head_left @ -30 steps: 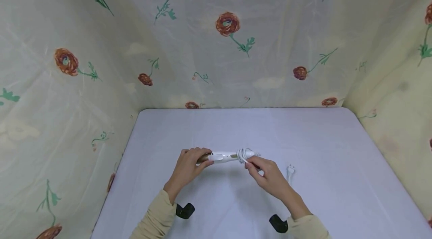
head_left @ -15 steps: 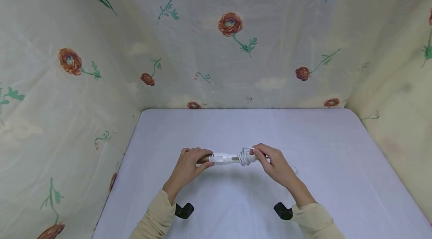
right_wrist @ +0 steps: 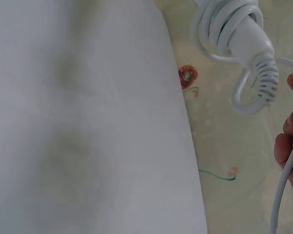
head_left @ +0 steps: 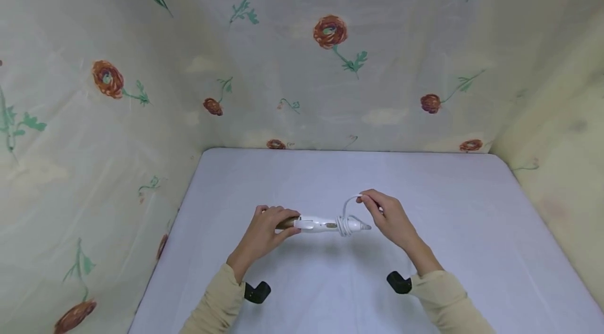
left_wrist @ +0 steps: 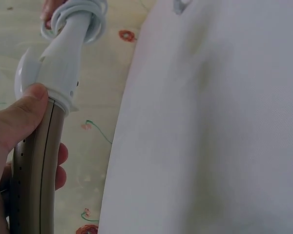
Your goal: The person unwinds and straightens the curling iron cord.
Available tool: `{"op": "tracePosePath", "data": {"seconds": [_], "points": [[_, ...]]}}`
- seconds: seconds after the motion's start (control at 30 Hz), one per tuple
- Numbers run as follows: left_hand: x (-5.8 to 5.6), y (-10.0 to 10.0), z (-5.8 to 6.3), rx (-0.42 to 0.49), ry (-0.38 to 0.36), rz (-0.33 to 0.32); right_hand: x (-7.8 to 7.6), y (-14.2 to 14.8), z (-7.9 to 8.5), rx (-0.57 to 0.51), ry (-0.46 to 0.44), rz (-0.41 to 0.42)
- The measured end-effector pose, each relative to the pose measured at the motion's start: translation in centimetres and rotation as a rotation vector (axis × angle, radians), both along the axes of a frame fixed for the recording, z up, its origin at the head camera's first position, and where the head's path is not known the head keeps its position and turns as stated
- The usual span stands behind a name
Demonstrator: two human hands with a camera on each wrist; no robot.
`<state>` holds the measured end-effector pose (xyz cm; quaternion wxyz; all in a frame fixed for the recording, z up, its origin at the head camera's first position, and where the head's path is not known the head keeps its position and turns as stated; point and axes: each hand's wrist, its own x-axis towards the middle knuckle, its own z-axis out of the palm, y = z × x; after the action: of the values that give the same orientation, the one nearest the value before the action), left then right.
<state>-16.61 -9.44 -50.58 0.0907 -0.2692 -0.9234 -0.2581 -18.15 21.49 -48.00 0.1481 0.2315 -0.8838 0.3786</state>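
A curling iron with a white handle [head_left: 317,224] and a brown-gold barrel [left_wrist: 35,170] is held level above the table. My left hand [head_left: 266,232] grips the barrel, thumb pressed where it meets the handle and fingers wrapped behind. White power cord [head_left: 343,225] is wound in several loops around the handle's far end. Beyond those loops, the ribbed cord sleeve [right_wrist: 266,78] sticks out. Above and right of the coil, my right hand [head_left: 389,218] pinches the cord, drawing one loop out in an arc. More cord hangs past the fingers in the right wrist view.
The white-covered table [head_left: 358,174] lies beneath both hands. Floral fabric [head_left: 377,77] hangs behind it and along both sides. A black wrist mount [head_left: 257,292] sits at the left sleeve, another mount [head_left: 399,282] at the right.
My right hand has moved up and away from the coil, pulling a cord loop out wider. The left hand keeps its grip on the barrel. The head view has shifted slightly.
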Motion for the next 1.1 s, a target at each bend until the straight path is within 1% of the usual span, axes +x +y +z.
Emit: {"op": "tracePosePath", "data": {"seconds": [0.17,0.37,0.63,0.77,0.87,1.0,1.1], "points": [[0.0,-0.3,0.1,0.012,-0.026,-0.024,-0.7,0.2,-1.1,0.005,-0.056,-0.019],[0.3,-0.4,-0.2,0.015,-0.067,-0.030,-0.8,0.5,-2.3,0.003,-0.099,-0.022],[0.2,-0.2,-0.2,0.026,-0.061,-0.045,-1.0,0.3,-3.2,0.047,-0.180,-0.042],[0.3,-0.2,-0.1,0.022,-0.059,-0.043,-0.9,0.0,-3.7,0.075,-0.227,-0.043],[0.3,-0.2,-0.1,0.028,-0.051,-0.047,-0.8,-0.2,-4.1,0.077,-0.258,-0.034],[0.2,-0.2,0.0,0.036,-0.032,-0.049,-0.6,-0.4,-4.7,0.083,-0.249,-0.013],[0.2,-0.2,0.1,0.035,-0.031,-0.038,-0.4,-0.6,-5.1,0.091,-0.235,-0.006]]}}
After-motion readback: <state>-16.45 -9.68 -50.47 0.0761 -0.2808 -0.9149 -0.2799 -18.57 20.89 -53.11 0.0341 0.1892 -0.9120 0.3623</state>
